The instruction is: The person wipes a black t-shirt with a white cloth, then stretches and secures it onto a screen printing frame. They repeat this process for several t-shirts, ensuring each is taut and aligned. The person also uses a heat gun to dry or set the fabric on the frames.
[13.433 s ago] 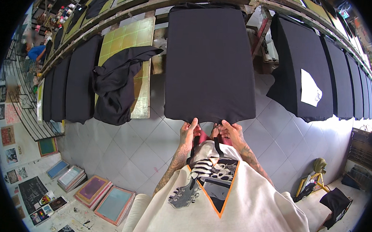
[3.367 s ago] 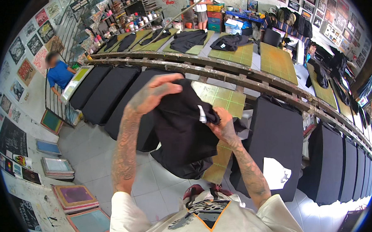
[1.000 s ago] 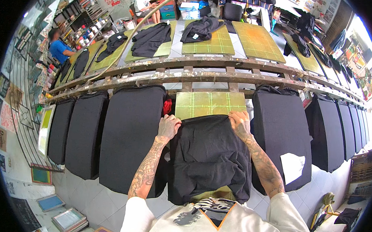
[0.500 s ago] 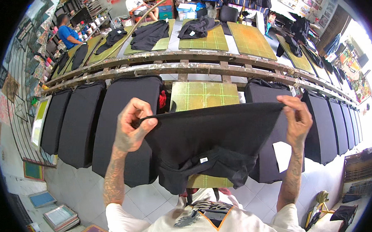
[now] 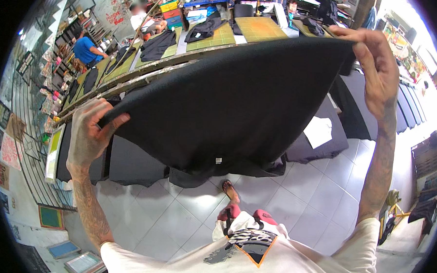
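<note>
A black T-shirt (image 5: 229, 103) is spread wide between my two hands, its long edge pulled taut and slanting up to the right. My left hand (image 5: 89, 135) pinches one corner of that edge between thumb and fingers. The other corner is gripped by my right hand (image 5: 380, 70), raised higher and farther off. A small white label shows on the bunched cloth at the shirt's lower end, near my body. The cloth hides most of the board behind it.
Black-covered boards (image 5: 134, 162) stand in a row on both sides, one bearing a white cut-out sheet (image 5: 318, 132). Beyond the rail are yellow-green boards (image 5: 260, 28), some with black garments. A person in blue (image 5: 88, 50) stands far left; another sits at the back.
My hands have spread apart and lifted, the right one most, stretching the shirt wider. The shirt has risen off the yellow-green board. The person in blue has shifted posture.
</note>
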`<state>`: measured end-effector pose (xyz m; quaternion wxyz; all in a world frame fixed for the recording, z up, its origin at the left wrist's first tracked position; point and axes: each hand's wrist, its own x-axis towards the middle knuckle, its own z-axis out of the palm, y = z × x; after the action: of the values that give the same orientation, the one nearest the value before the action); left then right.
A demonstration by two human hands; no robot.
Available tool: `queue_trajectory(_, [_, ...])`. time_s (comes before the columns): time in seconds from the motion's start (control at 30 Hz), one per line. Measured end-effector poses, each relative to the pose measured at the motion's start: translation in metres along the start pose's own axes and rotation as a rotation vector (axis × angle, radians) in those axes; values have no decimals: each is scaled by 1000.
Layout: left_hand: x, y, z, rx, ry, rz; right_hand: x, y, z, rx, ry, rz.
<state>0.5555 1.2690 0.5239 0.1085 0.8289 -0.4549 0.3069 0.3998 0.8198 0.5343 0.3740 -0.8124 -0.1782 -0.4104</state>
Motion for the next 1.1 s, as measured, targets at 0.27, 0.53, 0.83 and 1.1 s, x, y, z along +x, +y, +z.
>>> queue_trajectory(0.27, [-1,20,-74,-611,190,-229,-9,-35,-119,129,-199,233])
queue_trajectory(0.53, [10,19,-110,-220,10,-249,13,-58,-189,-552,-543,350])
queue_trajectory(0.83, [1,-7,-124,-391,221,-240,17,-68,-234,-602,-491,403])
queue_trajectory(1.1, [-53,-89,-162,-1438,263,-178,-1,-47,-279,34,-146,333])
